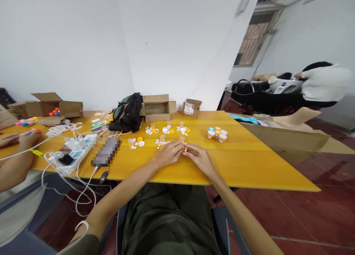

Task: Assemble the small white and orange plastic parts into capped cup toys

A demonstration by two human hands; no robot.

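Pale walls [172, 44] behind; yellow tabletop [249, 166] across mid-frame.

Centre: small orange piece [185, 149], pinched in the nearly closed fingers of my right hand [201, 160]. Fingers of my left hand [170, 151] curl beside it; whether they grip it I cannot tell.

Just beyond and left of my hands: heaps of white and orange parts [167, 130], with clear cups [131, 142]; nearest heap partly covered by my left hand.

Right of centre: cluster of lidded cups [217, 133].

Upper centre, along the far side: dark bag [131, 112], open carton [156, 109], small carton [197, 109].

Left, hemming in my left arm: power strip [83, 151], dark phone [107, 153], key fob [103, 176].

Far left: a co-worker's hand [29, 139].

Edges: near edge just before my lap; right edge slanting to lower right. Moving room: between lidded cups and near edge.

Writing: white label [189, 108] on small carton, illegible.
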